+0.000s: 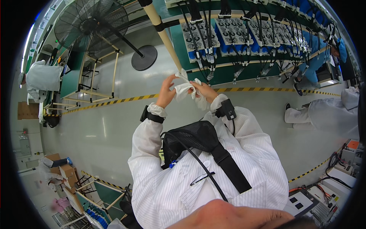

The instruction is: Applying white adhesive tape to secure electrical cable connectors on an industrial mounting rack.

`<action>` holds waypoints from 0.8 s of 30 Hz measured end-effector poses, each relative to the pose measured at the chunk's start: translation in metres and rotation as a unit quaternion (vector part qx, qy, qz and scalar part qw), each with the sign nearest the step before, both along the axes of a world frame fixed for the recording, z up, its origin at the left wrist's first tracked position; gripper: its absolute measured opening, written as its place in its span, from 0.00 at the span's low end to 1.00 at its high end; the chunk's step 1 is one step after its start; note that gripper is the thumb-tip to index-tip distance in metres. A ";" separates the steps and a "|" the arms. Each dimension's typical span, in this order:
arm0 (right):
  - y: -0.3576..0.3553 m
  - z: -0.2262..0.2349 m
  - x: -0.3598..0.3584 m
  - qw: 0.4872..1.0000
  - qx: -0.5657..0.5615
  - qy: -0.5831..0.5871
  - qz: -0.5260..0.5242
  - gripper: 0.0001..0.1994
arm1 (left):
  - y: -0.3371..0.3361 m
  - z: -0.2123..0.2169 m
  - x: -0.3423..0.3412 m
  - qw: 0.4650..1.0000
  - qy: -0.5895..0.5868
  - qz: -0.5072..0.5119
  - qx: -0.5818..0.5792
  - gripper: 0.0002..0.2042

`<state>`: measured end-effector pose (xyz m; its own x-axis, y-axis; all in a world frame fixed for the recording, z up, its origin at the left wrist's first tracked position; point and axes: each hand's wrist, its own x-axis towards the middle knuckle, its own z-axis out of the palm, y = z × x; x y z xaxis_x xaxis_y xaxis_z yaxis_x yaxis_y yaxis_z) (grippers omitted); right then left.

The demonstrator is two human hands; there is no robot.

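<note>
Limp white cloth gloves [184,87], crumpled and partly hidden by my fingers, hang between my two hands in front of my chest. My left hand [166,91] grips them from the left, its fingers bent and its thumb against the fabric. From the other side my right hand [206,91] is closed on the gloves, with some white cloth hanging below its fingers. Both hands are bare, with white sleeve cuffs and black devices strapped at the wrists. Just beyond them is the near edge of a green workbench [225,78].
On the bench stand several blue units with metal tops [230,32] under hanging black cables. A beige post [164,34] rises at its left corner. A floor fan [145,57] stands far left. People in work clothes [324,114] are at the right and left. Yellow-black tape [133,100] crosses the floor.
</note>
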<state>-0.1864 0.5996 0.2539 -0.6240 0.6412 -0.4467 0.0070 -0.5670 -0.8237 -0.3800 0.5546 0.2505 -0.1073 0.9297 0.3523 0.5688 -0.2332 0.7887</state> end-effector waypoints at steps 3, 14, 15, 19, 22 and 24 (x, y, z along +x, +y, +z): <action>-0.003 -0.013 -0.002 0.998 -0.027 0.037 -0.035 0.17 | 0.005 -0.014 -0.018 0.961 -0.208 -0.102 -0.150 0.08; -0.007 -0.001 -0.020 0.968 0.200 -0.142 -0.059 0.19 | 0.014 0.009 -0.010 0.954 -0.258 0.033 -0.146 0.07; -0.009 0.004 -0.026 0.949 0.276 -0.134 -0.069 0.19 | 0.015 0.011 -0.007 0.955 -0.257 0.032 -0.146 0.07; 0.001 -0.010 -0.036 0.919 0.341 -0.186 -0.067 0.17 | 0.014 0.020 -0.006 0.946 -0.260 0.024 -0.193 0.08; 0.003 -0.008 -0.031 0.943 0.286 -0.155 -0.076 0.16 | 0.005 0.015 -0.010 0.995 -0.015 0.061 -0.078 0.09; 0.004 -0.004 -0.028 0.944 0.288 -0.136 -0.092 0.15 | 0.003 0.023 -0.005 0.961 0.250 0.081 0.080 0.09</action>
<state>-0.2143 0.6039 0.2502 -0.3914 0.9125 -0.1188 0.2067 -0.0387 -0.9776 -0.3846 0.5578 0.2730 -0.0269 0.8447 0.5346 0.9070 -0.2042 0.3683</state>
